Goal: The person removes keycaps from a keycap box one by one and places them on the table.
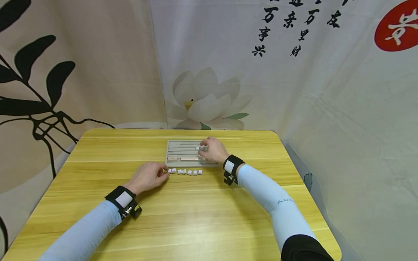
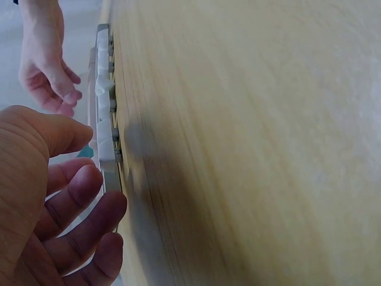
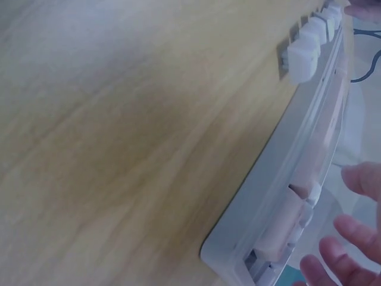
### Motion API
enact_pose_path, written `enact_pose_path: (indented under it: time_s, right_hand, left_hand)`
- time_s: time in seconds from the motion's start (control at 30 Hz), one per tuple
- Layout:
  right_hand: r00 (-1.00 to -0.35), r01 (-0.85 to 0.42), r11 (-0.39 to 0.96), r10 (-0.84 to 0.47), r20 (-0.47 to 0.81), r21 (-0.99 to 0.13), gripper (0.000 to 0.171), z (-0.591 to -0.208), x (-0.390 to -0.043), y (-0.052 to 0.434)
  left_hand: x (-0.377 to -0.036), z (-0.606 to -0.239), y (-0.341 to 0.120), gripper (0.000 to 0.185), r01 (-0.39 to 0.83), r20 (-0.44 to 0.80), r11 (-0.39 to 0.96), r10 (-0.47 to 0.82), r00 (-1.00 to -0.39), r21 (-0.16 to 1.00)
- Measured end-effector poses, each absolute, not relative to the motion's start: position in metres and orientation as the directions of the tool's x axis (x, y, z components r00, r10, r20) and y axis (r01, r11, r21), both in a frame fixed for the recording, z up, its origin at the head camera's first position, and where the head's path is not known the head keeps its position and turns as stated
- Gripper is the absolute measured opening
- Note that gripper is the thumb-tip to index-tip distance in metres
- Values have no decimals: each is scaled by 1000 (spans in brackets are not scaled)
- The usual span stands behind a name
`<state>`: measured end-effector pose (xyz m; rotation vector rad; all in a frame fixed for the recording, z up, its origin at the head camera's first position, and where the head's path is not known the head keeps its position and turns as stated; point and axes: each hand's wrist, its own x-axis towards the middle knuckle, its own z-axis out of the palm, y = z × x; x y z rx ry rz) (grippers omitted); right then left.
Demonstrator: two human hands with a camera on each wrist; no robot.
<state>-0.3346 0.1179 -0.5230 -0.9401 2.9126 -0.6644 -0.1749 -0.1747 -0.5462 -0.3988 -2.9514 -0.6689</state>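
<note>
Yellow wood makes up the worktop [image 1: 183, 217], and cloth sheets with a big flower [image 1: 204, 101] and black leaves hang behind it. A grey keyboard tray [image 1: 183, 152] lies flat near the far edge. Most of its rows are bare, with a few pink keys at its near left. The right hand [image 1: 213, 150] rests on the tray's right side, and its fingers pinch a small white keycap [image 1: 197, 148] right over the rows. A short row of white keycaps [image 1: 184, 172] sits on the worktop just in front of the tray. The left hand [image 1: 148, 176] lies on the worktop at the left end of that row. Its fingers are loosely curled and hold nothing, with the tips right beside the first keycap.
</note>
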Motion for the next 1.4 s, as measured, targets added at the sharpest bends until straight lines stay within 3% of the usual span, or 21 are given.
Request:
enact_pose_path:
  time_s: [0.73,1.4]
  right_hand:
    - [-810,-566,758,-584,47,-325,49,-527,-350,105]
    - [-799,-578,757,-601,20,-304,29,-535,-358,98]
  left_hand:
    - [-173,-545,-174,22,282,159,872,238,-958,400]
    - [-173,-546,-173,21,264,134,870,228,-964,416]
